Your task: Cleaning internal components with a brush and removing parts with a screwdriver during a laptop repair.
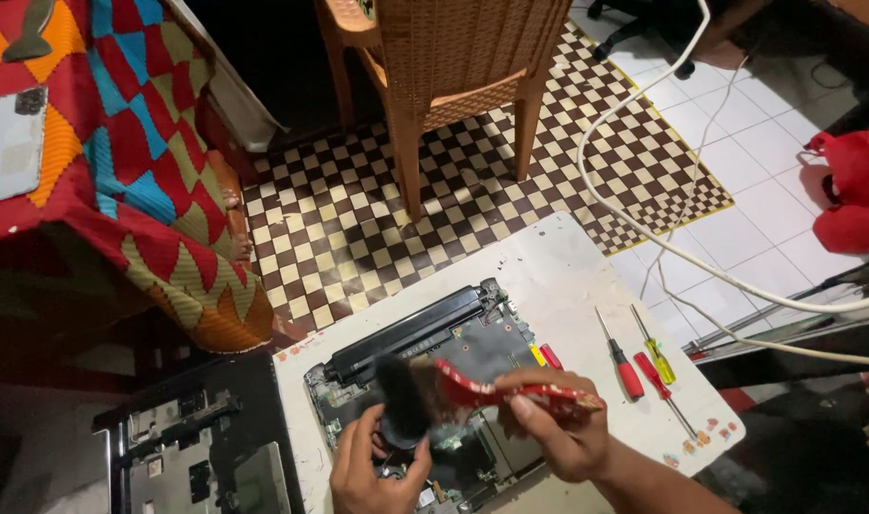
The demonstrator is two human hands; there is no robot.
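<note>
Checkered floor lies under a white tabletop [568,276] where an opened laptop [425,381] rests flat. Right hand [558,438] fingers wrap a red-handled brush [453,390], bristles down on the parts. Left hand [372,471] fingers, loosely curled and holding nothing, steady the laptop.

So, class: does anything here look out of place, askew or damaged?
The opened laptop lies askew on the white board, its circuit board bared. A detached casing panel sits on the left, and a white cable trails across.
</note>
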